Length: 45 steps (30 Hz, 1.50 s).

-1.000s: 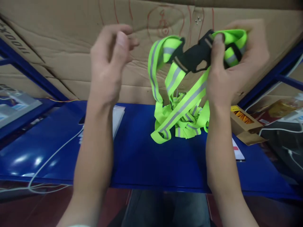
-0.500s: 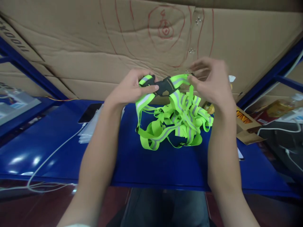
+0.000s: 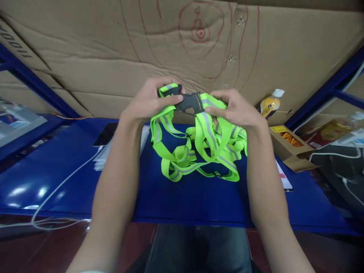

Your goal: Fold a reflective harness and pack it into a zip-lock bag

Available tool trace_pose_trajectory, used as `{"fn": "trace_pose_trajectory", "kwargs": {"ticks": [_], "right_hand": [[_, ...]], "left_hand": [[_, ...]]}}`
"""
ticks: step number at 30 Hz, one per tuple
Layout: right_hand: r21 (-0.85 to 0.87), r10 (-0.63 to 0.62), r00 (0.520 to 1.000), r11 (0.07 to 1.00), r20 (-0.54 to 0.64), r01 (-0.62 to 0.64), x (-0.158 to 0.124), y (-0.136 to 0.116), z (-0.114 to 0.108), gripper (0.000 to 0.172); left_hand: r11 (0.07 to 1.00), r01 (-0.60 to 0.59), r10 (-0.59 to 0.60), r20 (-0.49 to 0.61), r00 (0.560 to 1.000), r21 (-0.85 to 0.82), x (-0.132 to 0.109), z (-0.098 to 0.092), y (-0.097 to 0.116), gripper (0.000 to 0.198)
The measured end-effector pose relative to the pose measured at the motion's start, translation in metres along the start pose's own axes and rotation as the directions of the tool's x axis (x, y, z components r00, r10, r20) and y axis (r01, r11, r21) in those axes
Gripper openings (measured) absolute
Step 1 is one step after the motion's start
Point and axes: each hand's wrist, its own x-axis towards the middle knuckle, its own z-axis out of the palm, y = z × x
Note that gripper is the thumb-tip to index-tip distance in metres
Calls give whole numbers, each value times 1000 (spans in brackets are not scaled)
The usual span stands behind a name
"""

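Note:
My left hand [image 3: 157, 100] pinches one end of a black side-release buckle [image 3: 191, 104], thumb on top, with a looped strap end beside the fingers. My right hand [image 3: 231, 108] is closed on the lime-green webbing at the buckle's other end, its thumb at the buckle's edge. The two buckle halves look joined. From it hangs a lime-green reflective strap [image 3: 209, 131] with a grey stripe. Below, a tangle of the same straps [image 3: 182, 165] lies on the blue table, with small black sliders in it. My right hand covers part of the heap.
On the blue table [image 3: 193, 204], a phone [image 3: 105, 134] and plastic-wrapped sheets [image 3: 102, 156] lie left. At right stand a yellow drink bottle [image 3: 270, 105] and an open carton [image 3: 292, 146]. A cardboard wall [image 3: 99, 68] rises behind; a white cable [image 3: 66, 177] crosses the left side.
My right hand has come down and left from the strap's far part to grip it close beside the buckle. The left hand, still holding the buckle, has shifted slightly left.

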Motion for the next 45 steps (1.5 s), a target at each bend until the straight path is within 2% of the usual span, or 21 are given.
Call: {"fn": "trace_pose_trajectory", "kwargs": {"ticks": [4,6,9,13,19,25,30,35,41,45], "right_hand": [[93,52,988,995,-144,-39,1,8,1,49],[96,37,978,995,-203,-17,1,9,1,49],[36,-5,972,999,-237,14,1,7,-1,47],[-41,-33,973,999,-229,24,0,5,-3,44],[-18,-4,972,1000,-236,0,4,13,2,38],[-229,-103,965,972,-242,46,10,11,6,27],[-51,-90,954,996,-286,79,14,23,11,32],[95,-28,937,993,-347,65,13,31,7,45],[108,-29,920,991,-392,78,13,30,5,51],[57,-52,903,995,-426,84,12,28,3,51]], "left_hand": [[936,-155,178,-44,983,317,4,15,17,48],[886,-183,209,-15,978,425,4,22,28,47],[851,-187,206,14,978,491,4,29,34,37],[856,-179,215,-20,976,485,6,37,22,32],[888,-136,170,-39,985,440,6,45,8,24],[846,-130,160,-12,987,518,6,52,12,22],[909,-140,142,23,990,394,5,52,11,26],[891,-193,173,86,981,412,4,57,8,47],[886,-182,164,77,983,426,5,59,9,44],[896,-176,178,32,983,407,3,58,14,49]]}}
